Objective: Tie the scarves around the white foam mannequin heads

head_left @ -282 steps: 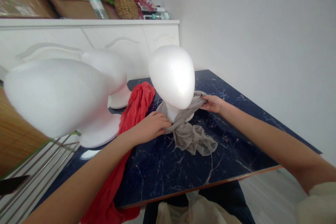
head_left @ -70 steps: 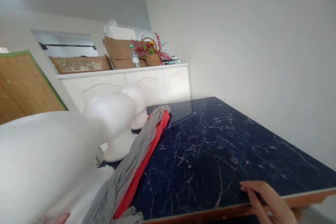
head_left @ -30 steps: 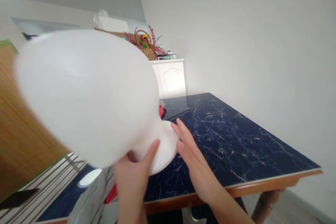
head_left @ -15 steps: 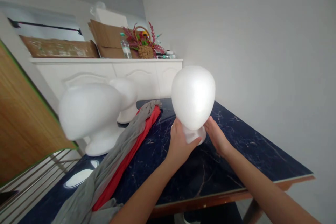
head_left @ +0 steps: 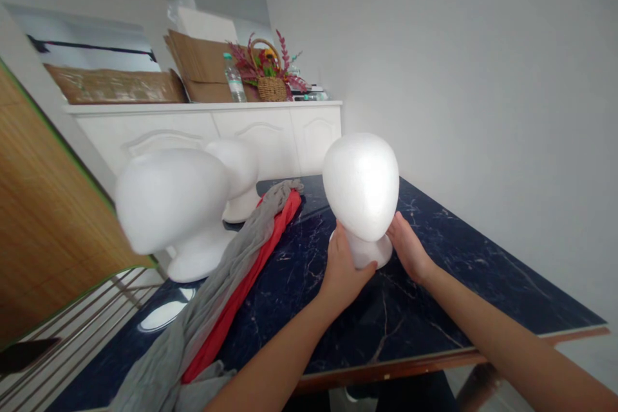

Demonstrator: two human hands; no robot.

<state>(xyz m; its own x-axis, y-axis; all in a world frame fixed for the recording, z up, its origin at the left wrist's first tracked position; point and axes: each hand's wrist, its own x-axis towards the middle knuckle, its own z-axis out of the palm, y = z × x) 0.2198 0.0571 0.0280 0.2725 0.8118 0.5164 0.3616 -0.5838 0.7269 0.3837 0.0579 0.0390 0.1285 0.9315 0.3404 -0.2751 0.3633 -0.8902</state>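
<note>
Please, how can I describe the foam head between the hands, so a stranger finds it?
On the dark marble table are three white foam heads. The wanted head is nearest the wall, the only one between the left hand and right hand.

I'm holding a smooth white foam mannequin head [head_left: 361, 187] upright, just right of the frame's centre. Its narrow neck flares into a round base [head_left: 374, 254] at the bottom.

Brightness: even and bright, with the white wall [head_left: 483, 109] pale and slightly washed out.
Light source: soft and diffuse, origin cannot be told.
Glare: a white oval [head_left: 163, 315] on the dark marble tabletop [head_left: 449, 270]; a faint sheen on the held foam head [head_left: 361, 187].
Shadows: faint and soft.
Blur: the left foam head [head_left: 168, 199] looks soft-edged.
Distortion: the white cabinet [head_left: 203, 135] and bamboo panel [head_left: 48, 206] lean at the wide-angle left edge.
</note>
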